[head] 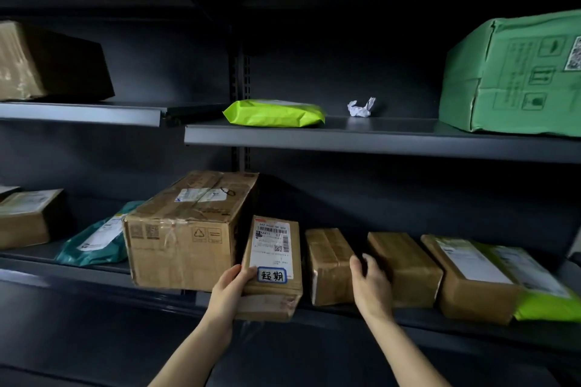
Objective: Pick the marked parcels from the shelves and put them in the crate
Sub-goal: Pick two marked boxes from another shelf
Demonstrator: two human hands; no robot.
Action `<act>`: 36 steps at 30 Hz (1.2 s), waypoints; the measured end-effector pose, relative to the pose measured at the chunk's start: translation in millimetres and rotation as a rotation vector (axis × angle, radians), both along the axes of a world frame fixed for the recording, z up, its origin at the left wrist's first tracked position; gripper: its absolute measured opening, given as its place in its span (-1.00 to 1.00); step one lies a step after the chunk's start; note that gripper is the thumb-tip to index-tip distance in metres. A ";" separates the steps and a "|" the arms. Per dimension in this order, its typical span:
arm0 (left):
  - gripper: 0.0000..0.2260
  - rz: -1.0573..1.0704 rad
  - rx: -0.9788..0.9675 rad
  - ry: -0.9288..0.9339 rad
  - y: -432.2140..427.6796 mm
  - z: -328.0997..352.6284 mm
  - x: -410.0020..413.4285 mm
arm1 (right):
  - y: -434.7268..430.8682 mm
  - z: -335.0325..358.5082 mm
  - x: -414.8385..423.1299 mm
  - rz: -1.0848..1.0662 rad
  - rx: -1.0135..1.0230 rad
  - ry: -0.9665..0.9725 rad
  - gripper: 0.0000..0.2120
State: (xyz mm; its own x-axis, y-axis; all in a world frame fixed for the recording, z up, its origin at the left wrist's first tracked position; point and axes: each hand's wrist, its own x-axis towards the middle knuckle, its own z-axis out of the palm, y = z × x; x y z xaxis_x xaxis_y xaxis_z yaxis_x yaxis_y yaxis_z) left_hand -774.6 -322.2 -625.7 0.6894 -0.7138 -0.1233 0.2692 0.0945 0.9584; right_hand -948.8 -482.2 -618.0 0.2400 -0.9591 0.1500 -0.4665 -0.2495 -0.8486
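Note:
A small brown parcel (273, 261) with a shipping label and a blue-framed handwritten sticker juts over the front edge of the lower shelf (94, 273). My left hand (231, 287) grips its near left corner, thumb on top beside the sticker. My right hand (371, 284) hovers with relaxed fingers between two taped brown parcels, one at its left (328, 264) and one at its right (405, 267); whether it touches either is unclear. No crate is in view.
A large carton (185, 229) stands left of the marked parcel, with a teal mailer (97, 239) and a brown box (28, 217) further left. A labelled box on a lime bag (478, 276) lies right. The upper shelf (377, 138) holds a lime pouch (273, 113), crumpled paper (361, 107), a green carton (515, 75) and a brown box (47, 63).

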 end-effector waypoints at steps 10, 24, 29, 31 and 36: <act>-0.73 -0.030 0.016 0.038 -1.1 -8.0 6.6 | 10.1 16.9 28.5 0.081 -0.198 0.441 -0.48; -0.80 -0.120 -0.021 0.011 -7.8 -9.8 -4.8 | 27.3 -10.5 -11.4 0.151 0.197 -0.305 -0.64; -0.78 -0.142 -0.023 0.004 -7.6 -12.8 -3.7 | 29.1 -12.1 -13.9 0.177 0.194 -0.355 -0.76; -0.78 -0.156 -0.018 -0.005 -6.8 -14.1 -3.0 | 29.8 -15.2 -14.1 0.193 0.204 -0.398 -0.79; -0.74 -0.192 -0.023 0.005 -4.8 -17.8 2.0 | 29.8 -19.4 -18.1 0.263 0.259 -0.486 -0.67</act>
State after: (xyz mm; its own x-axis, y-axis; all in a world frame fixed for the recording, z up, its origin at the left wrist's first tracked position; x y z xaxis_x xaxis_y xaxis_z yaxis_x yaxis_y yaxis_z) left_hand -772.6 -327.0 -643.5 0.5397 -0.8348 -0.1088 0.2894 0.0627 0.9551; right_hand -966.9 -452.4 -637.4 0.4361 -0.8971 0.0713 0.0381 -0.0608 -0.9974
